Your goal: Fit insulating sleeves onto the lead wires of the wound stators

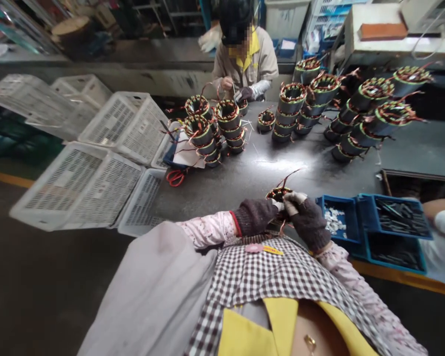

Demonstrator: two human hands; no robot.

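Both your gloved hands, left (255,216) and right (308,220), gripped one stator (278,194) at the worktop (267,168) edge nearest you, its leads loose. Many wound stators (226,123) sat stacked beyond; blue bins (374,225) held small parts.

A factory workshop: stacks of copper-wound motor stators (294,111) crowd a long grey surface (282,168), white plastic crates (96,163) lie alongside, blue parts bins (393,227) nearby, and a uniformed co-worker (244,59) sits opposite.

Dark knit gloves on the left hand (255,215) and right hand (308,221) — pink floral sleeves, checked apron.
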